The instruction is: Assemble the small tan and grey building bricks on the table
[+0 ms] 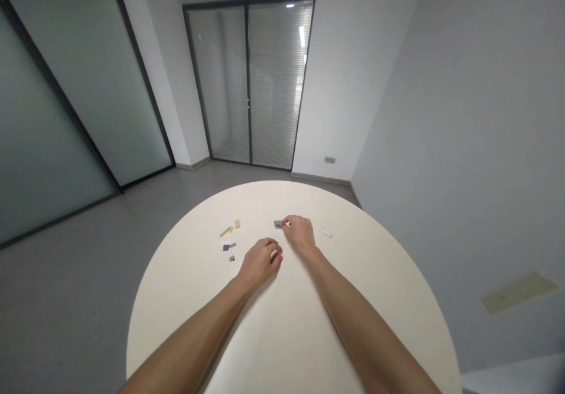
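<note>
My right hand (pixel 300 232) pinches a small grey piece (pixel 278 224) low over the bench (pixel 286 335); I judge this the pick-up step. My left hand (pixel 260 263), just nearer me than that piece, is curled, and I cannot tell whether it holds anything. Tan strips (pixel 230 229) lie to its left. Any next move calls for a fine fingertip grip.

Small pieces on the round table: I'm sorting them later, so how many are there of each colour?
Tan pieces: 2
Grey pieces: 4, one touched by the right hand
Pale pieces: 2, faint, so uncertain
Total: 8
</note>
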{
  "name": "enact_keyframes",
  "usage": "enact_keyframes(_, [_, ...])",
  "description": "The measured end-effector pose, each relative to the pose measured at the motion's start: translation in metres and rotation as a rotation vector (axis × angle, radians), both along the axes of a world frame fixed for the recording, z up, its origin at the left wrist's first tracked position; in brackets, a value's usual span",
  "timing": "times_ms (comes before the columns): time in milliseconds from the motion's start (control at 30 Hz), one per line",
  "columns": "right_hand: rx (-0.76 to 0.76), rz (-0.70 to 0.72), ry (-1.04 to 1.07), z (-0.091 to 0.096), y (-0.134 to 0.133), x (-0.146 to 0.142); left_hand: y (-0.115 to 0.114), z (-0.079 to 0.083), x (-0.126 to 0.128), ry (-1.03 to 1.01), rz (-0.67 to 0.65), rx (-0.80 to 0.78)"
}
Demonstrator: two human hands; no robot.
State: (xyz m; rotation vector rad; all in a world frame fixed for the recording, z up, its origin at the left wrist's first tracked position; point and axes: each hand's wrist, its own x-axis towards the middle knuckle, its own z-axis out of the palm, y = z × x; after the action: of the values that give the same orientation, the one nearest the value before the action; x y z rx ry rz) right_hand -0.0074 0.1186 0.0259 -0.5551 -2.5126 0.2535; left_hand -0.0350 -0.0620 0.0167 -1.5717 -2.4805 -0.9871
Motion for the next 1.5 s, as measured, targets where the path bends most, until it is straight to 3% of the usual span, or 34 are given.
enact_keyframes(467, [-0.088,-0.011,-0.05,-0.005,-0.001,0.003,0.0,-0.002,-0.001,0.004,-0.004,0.005])
enact_keyframes(800, [-0.112,0.104,-0.137,0.008,-0.017,0.047,0.002,-0.001,-0.003,0.075,0.017,0.019])
enact_keyframes(900, [-0.126,0.173,-0.135,0.002,-0.019,0.064,-0.002,0.002,-0.013,0.166,0.138,0.033])
enact_keyframes(1067, [-0.132,0.303,-0.064,-0.014,-0.015,0.084,-0.016,0.001,-0.045,0.295,0.501,-0.018])
enact_keyframes(1133, [-0.159,0.337,-0.043,-0.019,-0.013,0.088,-0.022,-0.001,-0.055,0.315,0.559,-0.047])
enact_keyframes(1300, [-0.199,0.373,-0.01,-0.022,-0.011,0.092,-0.022,-0.009,-0.064,0.302,0.526,-0.136])
enact_keyframes(1500, [-0.208,0.368,0.014,-0.025,-0.012,0.09,-0.016,-0.009,-0.049,0.328,0.384,-0.117])
